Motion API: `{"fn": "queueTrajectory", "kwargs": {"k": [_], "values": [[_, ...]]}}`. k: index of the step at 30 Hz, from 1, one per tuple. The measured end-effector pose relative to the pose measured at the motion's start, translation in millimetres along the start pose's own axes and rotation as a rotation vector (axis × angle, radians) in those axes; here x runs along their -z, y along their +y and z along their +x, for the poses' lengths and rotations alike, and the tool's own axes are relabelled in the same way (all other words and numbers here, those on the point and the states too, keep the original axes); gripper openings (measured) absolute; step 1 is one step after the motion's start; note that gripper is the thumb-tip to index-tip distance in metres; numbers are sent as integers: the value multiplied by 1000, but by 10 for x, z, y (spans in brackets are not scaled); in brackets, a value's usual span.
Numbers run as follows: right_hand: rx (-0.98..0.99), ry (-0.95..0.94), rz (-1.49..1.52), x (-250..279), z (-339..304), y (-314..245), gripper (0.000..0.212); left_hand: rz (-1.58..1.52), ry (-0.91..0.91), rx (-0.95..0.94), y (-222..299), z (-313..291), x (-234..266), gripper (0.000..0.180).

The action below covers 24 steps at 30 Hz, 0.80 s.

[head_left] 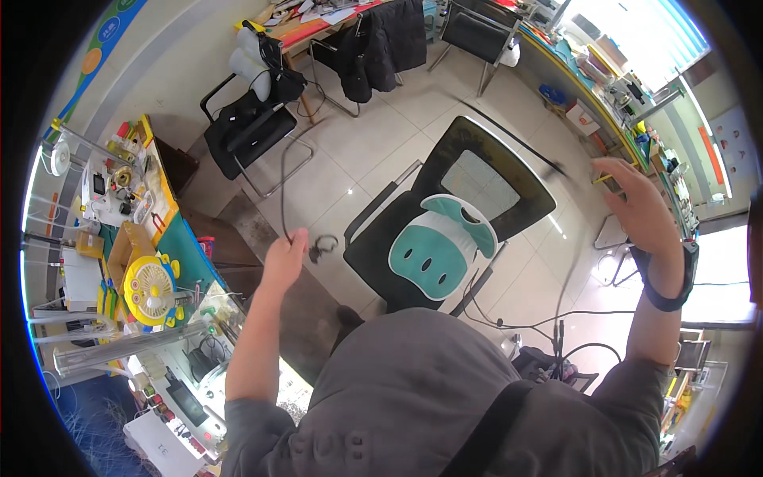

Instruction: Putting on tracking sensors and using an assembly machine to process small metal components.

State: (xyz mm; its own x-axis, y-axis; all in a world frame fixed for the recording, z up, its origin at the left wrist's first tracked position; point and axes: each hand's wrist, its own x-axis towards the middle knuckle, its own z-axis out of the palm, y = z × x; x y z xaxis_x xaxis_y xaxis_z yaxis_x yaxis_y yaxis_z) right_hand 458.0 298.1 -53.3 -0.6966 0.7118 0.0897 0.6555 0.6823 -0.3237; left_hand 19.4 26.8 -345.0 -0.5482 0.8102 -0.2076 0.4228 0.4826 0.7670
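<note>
Pale floor tiles (347, 159) lie under 1 black office chair (373, 250) (green cushion (421, 258) on its seat). Left of it, the left hand (286, 256) is closed around a dark cord (283, 191); the right hand (632, 199) is raised, fingers bent, its hold unclear.

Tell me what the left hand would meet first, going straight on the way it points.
Past the cable it holds, the left hand would probably meet the upper-left black armchair, though depth is unclear and it may pass above.

The cable (284, 191) is dark, the office chair (373, 250) black, its cushion (435, 266) teal edged in white, the desk fan (152, 290) yellow.
</note>
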Motion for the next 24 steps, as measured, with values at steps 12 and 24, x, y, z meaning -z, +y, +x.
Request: {"fn": "queueTrajectory", "kwargs": {"k": [12, 24], "values": [[598, -321, 504, -931, 489, -846, 25, -351, -15, -348, 1738, -389, 1076, 25], [915, -192, 681, -2307, 625, -1871, 33, -87, -55, -844, 2236, -566, 883, 10]]}}
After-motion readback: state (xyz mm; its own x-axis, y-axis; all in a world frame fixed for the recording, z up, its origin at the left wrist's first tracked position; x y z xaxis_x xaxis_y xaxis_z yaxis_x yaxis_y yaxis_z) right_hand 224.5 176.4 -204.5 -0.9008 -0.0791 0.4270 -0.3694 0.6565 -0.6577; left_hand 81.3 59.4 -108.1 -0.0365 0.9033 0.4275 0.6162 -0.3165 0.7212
